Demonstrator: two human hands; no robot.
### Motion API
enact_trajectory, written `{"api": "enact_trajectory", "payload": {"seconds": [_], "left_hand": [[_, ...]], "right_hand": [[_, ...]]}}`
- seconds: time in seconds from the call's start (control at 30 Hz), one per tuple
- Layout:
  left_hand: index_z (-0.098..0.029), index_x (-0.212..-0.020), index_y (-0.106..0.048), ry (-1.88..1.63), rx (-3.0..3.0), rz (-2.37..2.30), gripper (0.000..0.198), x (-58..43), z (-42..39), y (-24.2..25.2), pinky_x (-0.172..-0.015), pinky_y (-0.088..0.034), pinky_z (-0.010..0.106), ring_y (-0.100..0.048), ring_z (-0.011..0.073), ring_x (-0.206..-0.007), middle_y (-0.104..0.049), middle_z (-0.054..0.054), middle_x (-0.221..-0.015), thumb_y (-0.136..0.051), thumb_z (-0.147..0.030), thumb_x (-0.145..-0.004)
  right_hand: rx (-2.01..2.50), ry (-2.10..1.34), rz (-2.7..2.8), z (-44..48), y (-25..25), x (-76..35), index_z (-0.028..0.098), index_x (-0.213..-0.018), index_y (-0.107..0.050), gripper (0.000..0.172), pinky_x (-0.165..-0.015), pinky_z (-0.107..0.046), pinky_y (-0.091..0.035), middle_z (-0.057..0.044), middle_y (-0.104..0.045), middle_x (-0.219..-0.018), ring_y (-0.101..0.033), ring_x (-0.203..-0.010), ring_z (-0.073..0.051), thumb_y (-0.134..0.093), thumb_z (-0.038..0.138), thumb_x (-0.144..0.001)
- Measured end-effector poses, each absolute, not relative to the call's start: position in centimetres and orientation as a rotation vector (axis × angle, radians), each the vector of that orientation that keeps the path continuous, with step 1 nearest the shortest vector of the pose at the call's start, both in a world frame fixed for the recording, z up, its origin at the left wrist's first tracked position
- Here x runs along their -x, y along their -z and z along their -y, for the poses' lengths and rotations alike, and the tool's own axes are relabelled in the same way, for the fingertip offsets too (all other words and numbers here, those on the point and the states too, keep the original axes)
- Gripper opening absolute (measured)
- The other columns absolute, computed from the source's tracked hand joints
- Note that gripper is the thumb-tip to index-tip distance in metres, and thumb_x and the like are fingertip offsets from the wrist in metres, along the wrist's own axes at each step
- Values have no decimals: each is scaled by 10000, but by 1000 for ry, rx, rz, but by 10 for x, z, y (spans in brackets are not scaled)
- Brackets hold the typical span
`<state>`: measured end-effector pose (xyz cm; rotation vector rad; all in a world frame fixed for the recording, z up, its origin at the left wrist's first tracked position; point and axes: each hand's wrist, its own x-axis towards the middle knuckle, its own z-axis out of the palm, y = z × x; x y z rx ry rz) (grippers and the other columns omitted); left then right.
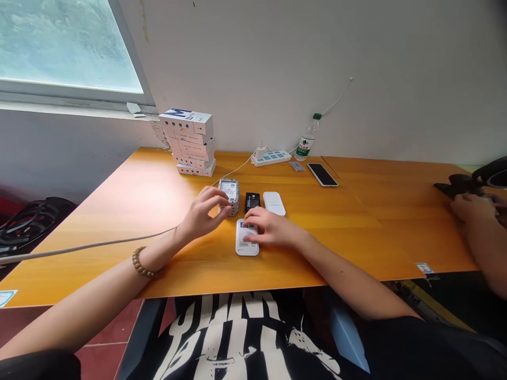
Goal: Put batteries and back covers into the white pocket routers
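My left hand [206, 214] is beside a small stack of white rounded devices [228, 189], thumb and fingers curved but apart at its near left edge. The top device bears a printed label. Over a white rounded device with a printed face [247, 249] hovers or rests my right hand [273, 227]; its fingers are spread and hide part of the device. Whether the fingertips press on it I cannot tell. Just behind that hand lie a black battery [252, 199] with white print and a white rounded cover [274, 202].
White boxes [190, 142] are stacked at the back left. Along the wall are a power strip [273, 157], a water bottle [306, 142], a small grey packet [297, 166] and a phone [322, 174]. A cable [119, 241] crosses the left side. Another person's hands [475, 208] work at right.
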<state>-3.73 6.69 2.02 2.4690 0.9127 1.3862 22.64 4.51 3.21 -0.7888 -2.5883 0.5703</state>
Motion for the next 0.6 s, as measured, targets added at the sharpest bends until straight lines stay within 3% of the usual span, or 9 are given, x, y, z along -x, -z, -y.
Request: {"api": "enact_trajectory", "payload": {"seconds": [0.13,0.27,0.43,0.6], "left_hand": [[-220,-1101,-665,-1322,-2343,-1195,225,47,-90,-8,-1135,-472,531,-584,303,-1289,-632,128,-1309,-618,-415,-998],[-214,-1186,-596,-1145,-2174,-1196,391,54,-106,6,-1120,-502,513,-438,329,-1495,-496,173,-1527,-619,-540,-973],[-216,-1179,-548,-1018,-2215,-1088,500,57,-110,12,-1138,-491,512,-412,352,-1531,-443,193,-1618,-714,-589,-889],[-223,-1035,-558,-1039,-2182,-1076,392,55,-108,9,-1105,-510,463,-498,342,-1467,-536,167,-1560,-722,-546,-884]], "right_hand": [[815,-544,2738,-33,-34,-221,206,-1127,-737,439,-1053,-505,-519,-161,-640,-1289,-589,-1216,-342,-867,492,-820],[799,-640,2800,-22,-40,-219,196,-1086,-722,415,-1061,-495,-521,-164,-625,-1299,-580,-1242,-342,-888,438,-793],[915,-724,2866,-5,-52,-231,220,-1088,-677,397,-1070,-495,-529,-160,-575,-1412,-544,-1342,-356,-883,376,-787],[1297,-713,2755,10,-56,-270,249,-1056,-661,324,-1076,-533,-524,-146,-567,-1448,-560,-1340,-376,-825,275,-778]]}}
